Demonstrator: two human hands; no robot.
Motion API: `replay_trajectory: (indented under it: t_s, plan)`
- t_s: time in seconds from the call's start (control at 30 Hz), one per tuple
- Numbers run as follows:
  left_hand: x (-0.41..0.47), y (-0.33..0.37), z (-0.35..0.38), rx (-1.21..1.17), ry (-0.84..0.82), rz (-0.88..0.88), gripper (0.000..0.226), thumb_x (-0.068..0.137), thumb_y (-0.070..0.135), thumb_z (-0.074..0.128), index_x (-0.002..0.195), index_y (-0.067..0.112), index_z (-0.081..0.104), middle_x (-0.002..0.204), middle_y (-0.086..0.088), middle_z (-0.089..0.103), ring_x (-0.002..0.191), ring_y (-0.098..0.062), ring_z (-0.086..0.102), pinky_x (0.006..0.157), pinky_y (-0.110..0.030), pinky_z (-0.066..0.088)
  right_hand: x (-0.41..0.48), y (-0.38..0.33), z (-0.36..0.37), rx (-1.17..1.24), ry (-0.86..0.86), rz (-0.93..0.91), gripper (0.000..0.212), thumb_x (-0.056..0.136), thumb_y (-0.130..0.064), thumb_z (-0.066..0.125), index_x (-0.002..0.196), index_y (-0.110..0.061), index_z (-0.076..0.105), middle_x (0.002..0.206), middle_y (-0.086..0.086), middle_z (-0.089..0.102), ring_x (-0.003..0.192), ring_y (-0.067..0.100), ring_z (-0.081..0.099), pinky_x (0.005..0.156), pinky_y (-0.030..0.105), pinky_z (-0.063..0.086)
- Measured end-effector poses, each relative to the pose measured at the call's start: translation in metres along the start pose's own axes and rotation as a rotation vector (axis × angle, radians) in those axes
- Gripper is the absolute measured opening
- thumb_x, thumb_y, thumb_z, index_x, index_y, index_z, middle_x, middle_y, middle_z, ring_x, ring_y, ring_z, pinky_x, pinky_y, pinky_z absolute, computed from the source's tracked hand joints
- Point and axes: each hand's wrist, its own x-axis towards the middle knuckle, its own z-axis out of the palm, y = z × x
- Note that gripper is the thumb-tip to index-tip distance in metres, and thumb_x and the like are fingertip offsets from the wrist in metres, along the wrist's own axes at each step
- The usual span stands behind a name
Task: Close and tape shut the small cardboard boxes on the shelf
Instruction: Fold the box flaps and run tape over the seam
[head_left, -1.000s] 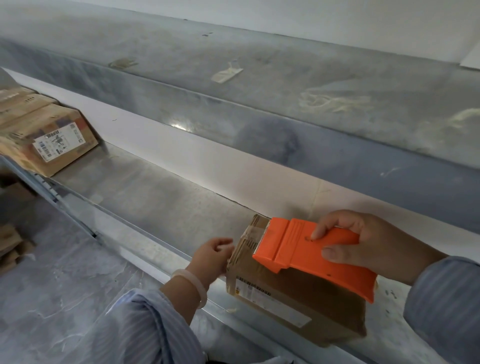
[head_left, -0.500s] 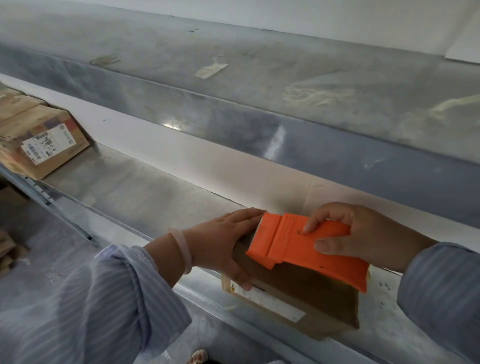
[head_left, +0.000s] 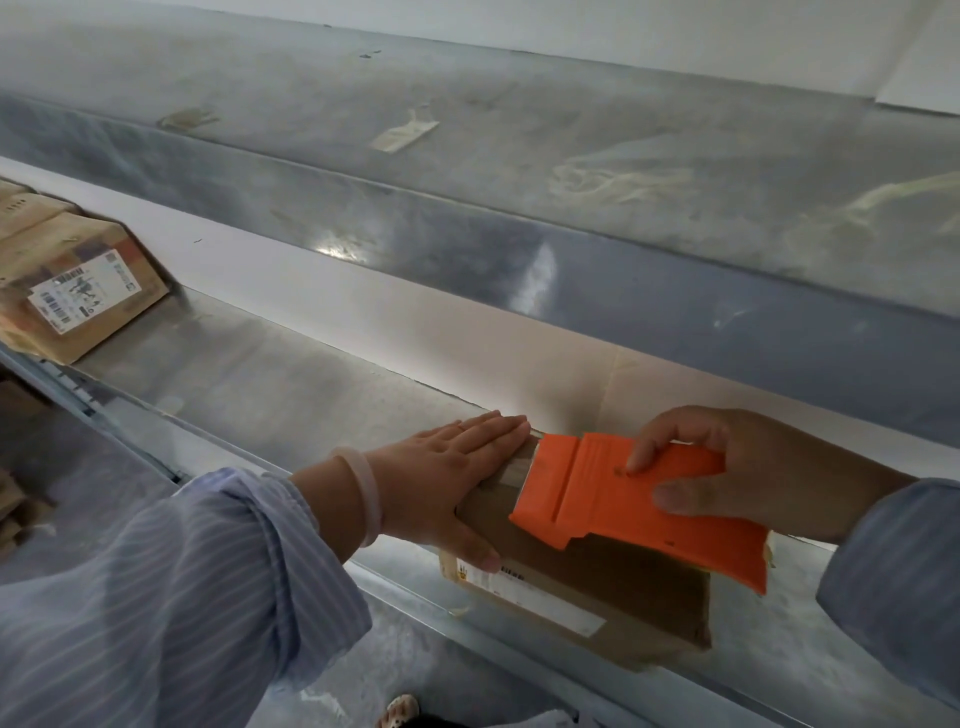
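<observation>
A small brown cardboard box (head_left: 623, 587) lies on the metal shelf (head_left: 270, 384) near its front edge, flaps down, a white label on its front side. My left hand (head_left: 447, 467) lies flat over the box's left end, fingers straight and together, thumb down the front face. My right hand (head_left: 763, 467) grips an orange tape dispenser (head_left: 613, 499) resting on the box top, its blade end beside my left fingertips. A strip of clear tape shows at the box's left edge.
Several more labelled cardboard boxes (head_left: 78, 291) are stacked at the shelf's far left. An upper metal shelf (head_left: 519, 171) overhangs, with tape scraps stuck to it. Grey floor lies below the shelf's front rail (head_left: 130, 441).
My left hand rose from the box's left side onto its top and flattened out. The dispenser and my right hand have barely shifted.
</observation>
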Motion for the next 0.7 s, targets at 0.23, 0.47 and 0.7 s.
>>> replay_trajectory:
  t_s: [0.23,0.47,0.7]
  plan:
    - [0.001,0.000,0.000,0.016,0.001,-0.002,0.123,0.071,0.077,0.059,0.149,0.032,-0.025,0.160,0.013,-0.023,0.148,-0.009,-0.018,0.115,-0.025,-0.013,-0.015,0.009,-0.011,0.033,0.005,0.004,0.022,0.064,-0.038,0.086,0.077,-0.046,0.070,0.091,-0.020,0.070,0.081,0.009,0.071,0.062,0.020,0.054]
    - [0.002,0.001,-0.001,0.034,-0.004,-0.006,0.127,0.056,0.090,0.037,0.149,0.032,-0.027,0.160,0.013,-0.023,0.148,-0.010,-0.017,0.119,-0.027,-0.007,-0.035,0.016,-0.021,0.024,-0.012,0.029,0.037,0.046,-0.053,0.085,0.078,-0.046,0.070,0.094,-0.017,0.071,0.081,0.011,0.072,0.064,0.025,0.057]
    - [0.001,0.002,-0.002,0.059,-0.002,0.008,0.123,0.062,0.086,0.044,0.141,0.034,-0.035,0.147,0.021,-0.032,0.140,0.000,-0.024,0.104,-0.013,-0.022,-0.055,0.039,-0.028,0.059,-0.022,0.030,0.066,0.028,-0.081,0.080,0.082,-0.044,0.071,0.098,-0.007,0.073,0.084,0.020,0.073,0.067,0.033,0.060]
